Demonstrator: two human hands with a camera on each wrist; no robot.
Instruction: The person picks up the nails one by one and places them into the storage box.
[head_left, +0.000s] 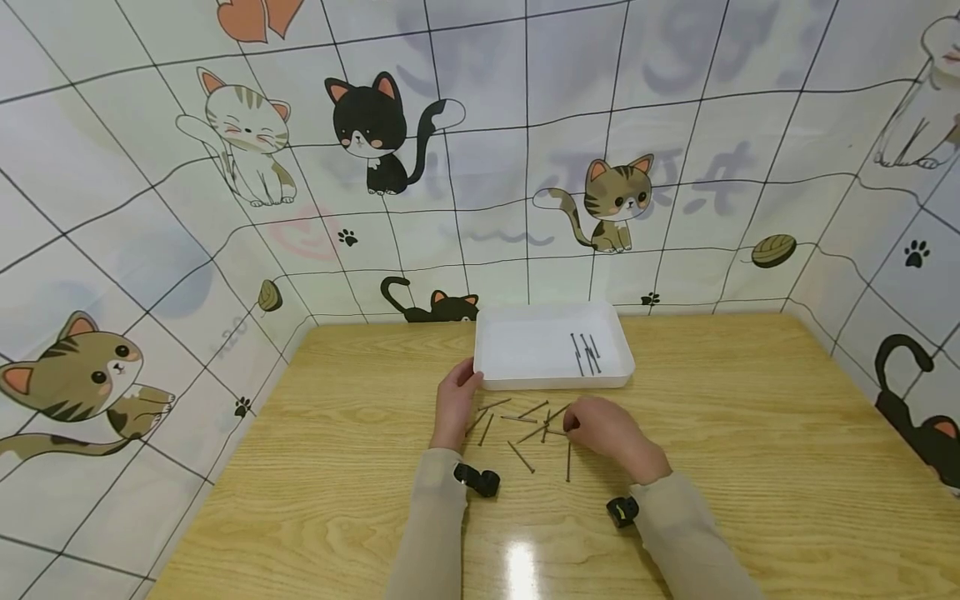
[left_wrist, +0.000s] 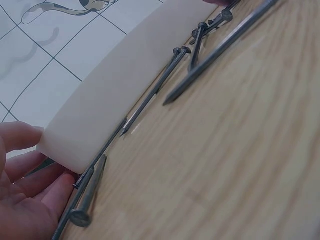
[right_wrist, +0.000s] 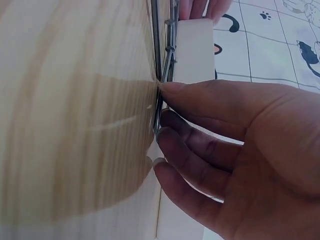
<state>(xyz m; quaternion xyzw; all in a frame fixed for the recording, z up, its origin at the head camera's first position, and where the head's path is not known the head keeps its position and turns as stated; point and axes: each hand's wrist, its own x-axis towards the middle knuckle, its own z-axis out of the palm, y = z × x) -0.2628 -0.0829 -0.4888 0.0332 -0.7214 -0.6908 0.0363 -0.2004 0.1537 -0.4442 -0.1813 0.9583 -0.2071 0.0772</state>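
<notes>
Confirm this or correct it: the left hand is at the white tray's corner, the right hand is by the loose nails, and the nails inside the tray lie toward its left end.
Not quite: the nails inside the white tray lie toward its right end, as the head view shows. The rest stands.

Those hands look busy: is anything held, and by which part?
The left hand holds the white tray by its near left corner. The right hand is at a nail; whether it grips is unclear.
</notes>
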